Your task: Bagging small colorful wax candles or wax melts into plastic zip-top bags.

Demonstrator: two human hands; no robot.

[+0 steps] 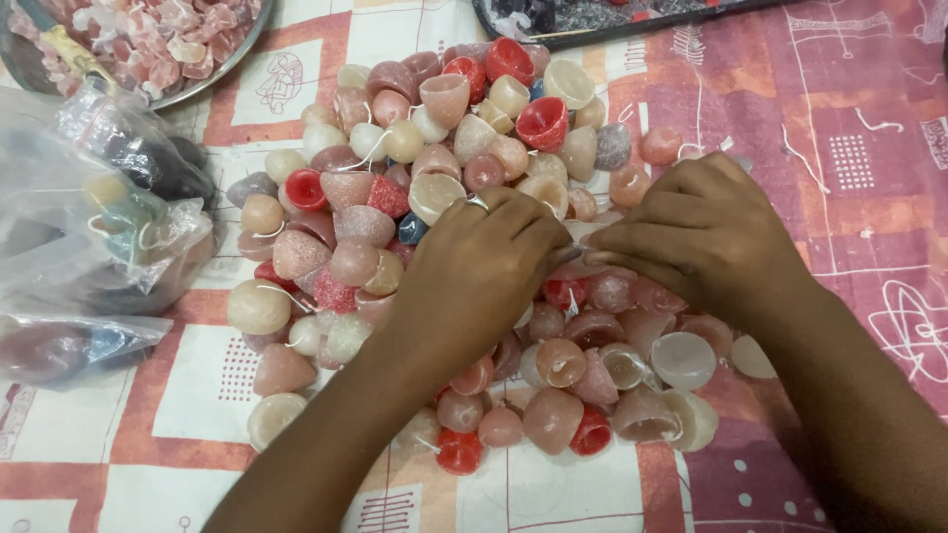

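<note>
Here, your left hand (484, 259) and right hand (703, 232) pinch something hidden over heap of small waxy dome candles (449, 197); likely light, brittle, slick: grip dome sides, spare wicks.

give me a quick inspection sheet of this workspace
surface: patterned cloth in red, pink and cream squares.
job's things: heap of small wax candles, pink, cream and red, some with white wicks.
clutter: clear plastic bags at left; metal plate of pink pieces top left; dark tray at top edge.
grippers: left hand and right hand rest on the heap, fingertips meeting; whether they pinch anything cannot be told; ring on left hand.
cables: nothing seen.
surroundings: nothing seen beyond the cloth.
</note>
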